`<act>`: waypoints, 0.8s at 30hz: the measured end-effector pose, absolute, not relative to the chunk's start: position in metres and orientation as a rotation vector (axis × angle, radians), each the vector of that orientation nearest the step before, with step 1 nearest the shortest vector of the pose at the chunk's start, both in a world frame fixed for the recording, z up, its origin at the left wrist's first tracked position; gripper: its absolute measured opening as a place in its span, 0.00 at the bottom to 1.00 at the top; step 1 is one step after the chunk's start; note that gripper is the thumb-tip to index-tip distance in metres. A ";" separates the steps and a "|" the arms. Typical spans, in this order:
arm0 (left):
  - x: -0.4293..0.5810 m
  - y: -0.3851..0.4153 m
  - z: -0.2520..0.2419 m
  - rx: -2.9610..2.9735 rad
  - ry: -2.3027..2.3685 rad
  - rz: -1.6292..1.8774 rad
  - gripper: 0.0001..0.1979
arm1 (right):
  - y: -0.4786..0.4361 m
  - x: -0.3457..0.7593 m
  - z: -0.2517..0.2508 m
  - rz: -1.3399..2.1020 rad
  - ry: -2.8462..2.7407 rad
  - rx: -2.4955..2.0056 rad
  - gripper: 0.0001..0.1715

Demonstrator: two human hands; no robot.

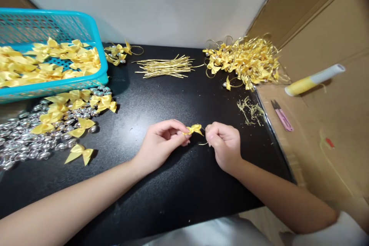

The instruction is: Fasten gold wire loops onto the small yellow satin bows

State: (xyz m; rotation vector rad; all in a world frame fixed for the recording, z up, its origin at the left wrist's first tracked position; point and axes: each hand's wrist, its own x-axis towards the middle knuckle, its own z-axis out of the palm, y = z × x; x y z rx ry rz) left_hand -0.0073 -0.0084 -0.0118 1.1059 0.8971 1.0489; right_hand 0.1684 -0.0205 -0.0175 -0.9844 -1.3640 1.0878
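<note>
Between the fingertips of my left hand (165,138) is a small yellow ribbon bow (196,128), pinched at its left side. Close by on the right, my right hand (225,142) is closed in a fist, gripping a thin gold cord (203,144) that runs over from the bow; its loose end curves out below the fist. Both hands are just above the black table, a short gap apart. Whether a silver bead sits behind the bow is hidden by the left fingers.
At left, a turquoise basket (103,59) holds yellow bows, with silver beads (37,138) and loose bows before it. Gold cords (167,66) lie at the back, looped bows (245,61) heaped to their right. Cord scraps (250,110), pink snips (282,117) and a tube (315,80) are at right.
</note>
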 end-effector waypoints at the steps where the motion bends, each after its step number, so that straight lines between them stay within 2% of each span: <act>1: -0.008 -0.009 -0.011 1.106 0.877 1.032 0.05 | -0.021 0.168 -0.016 1.106 -1.353 -1.010 0.19; 5: -0.009 -0.011 -0.009 1.194 0.806 1.033 0.06 | -0.020 0.165 -0.012 1.147 -1.351 -1.062 0.18; 9: -0.009 -0.009 -0.011 1.093 0.880 1.017 0.02 | -0.021 0.165 -0.010 1.063 -1.410 -1.034 0.16; 14: -0.007 -0.006 -0.013 0.944 0.865 1.037 0.18 | -0.023 0.164 -0.010 0.980 -1.492 -1.014 0.18; 16: -0.006 -0.005 -0.012 0.962 0.859 0.989 0.20 | -0.024 0.163 -0.010 0.950 -1.542 -1.001 0.19; 24: -0.009 -0.003 -0.009 0.963 0.815 0.884 0.11 | -0.023 0.160 -0.012 0.895 -1.610 -1.067 0.20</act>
